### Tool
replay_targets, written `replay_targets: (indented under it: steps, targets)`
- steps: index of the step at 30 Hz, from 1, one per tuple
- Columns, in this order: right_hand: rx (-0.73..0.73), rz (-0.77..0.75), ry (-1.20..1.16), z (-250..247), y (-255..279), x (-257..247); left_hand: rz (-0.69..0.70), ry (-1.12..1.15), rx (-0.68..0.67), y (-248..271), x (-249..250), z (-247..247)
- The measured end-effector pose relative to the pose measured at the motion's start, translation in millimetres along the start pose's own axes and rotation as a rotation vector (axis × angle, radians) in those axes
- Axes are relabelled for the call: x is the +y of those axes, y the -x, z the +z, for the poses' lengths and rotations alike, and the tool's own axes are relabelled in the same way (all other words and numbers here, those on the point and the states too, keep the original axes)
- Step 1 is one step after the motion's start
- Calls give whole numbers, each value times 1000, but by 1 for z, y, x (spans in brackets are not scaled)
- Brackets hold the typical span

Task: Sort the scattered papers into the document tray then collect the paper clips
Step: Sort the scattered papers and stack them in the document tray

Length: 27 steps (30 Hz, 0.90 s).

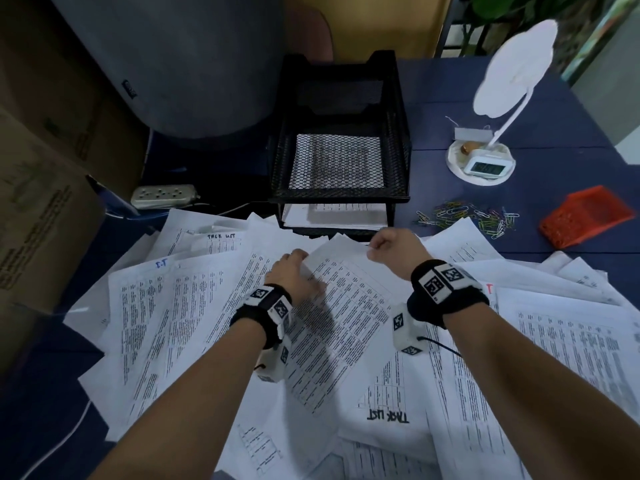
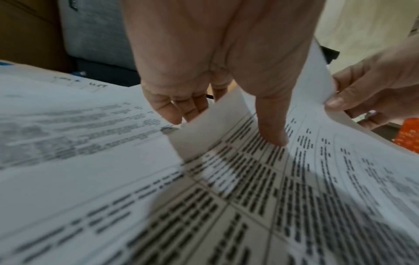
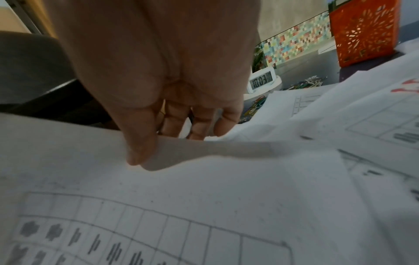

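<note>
Papers [image 1: 194, 306] cover the near desk [image 1: 554, 133]; the document tray [image 1: 341, 161] stands behind them, paper clips [image 1: 467, 216] to its right, seemingly loose.

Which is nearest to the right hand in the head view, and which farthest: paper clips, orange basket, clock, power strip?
From the right hand:
1. Paper clips, scattered just to its right.
2. Orange basket, farther right, lying on its side.
3. Clock, behind and right, and power strip, far left: too close to call.
</note>
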State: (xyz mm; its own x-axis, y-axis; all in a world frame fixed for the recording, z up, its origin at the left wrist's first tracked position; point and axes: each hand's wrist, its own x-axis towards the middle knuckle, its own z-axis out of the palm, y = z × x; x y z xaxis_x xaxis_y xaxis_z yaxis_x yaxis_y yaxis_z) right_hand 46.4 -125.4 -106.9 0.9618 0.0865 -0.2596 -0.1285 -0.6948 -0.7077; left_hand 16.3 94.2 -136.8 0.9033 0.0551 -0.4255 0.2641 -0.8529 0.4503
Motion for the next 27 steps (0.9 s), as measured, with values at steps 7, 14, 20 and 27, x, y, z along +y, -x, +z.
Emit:
replay_targets:
  steps: [7, 14, 20, 27]
  targets:
    - [195, 36, -51, -29, 10, -17, 153, 792, 52, 19, 6, -53]
    - [302, 49, -617, -40, 11, -27, 229, 1025, 390, 4, 23, -123]
    - [164, 96, -509, -31, 5, -35, 124, 882, 538, -14, 48, -138]
    - [535, 128, -567, -53, -20, -62, -10, 541, 626, 3, 18, -105]
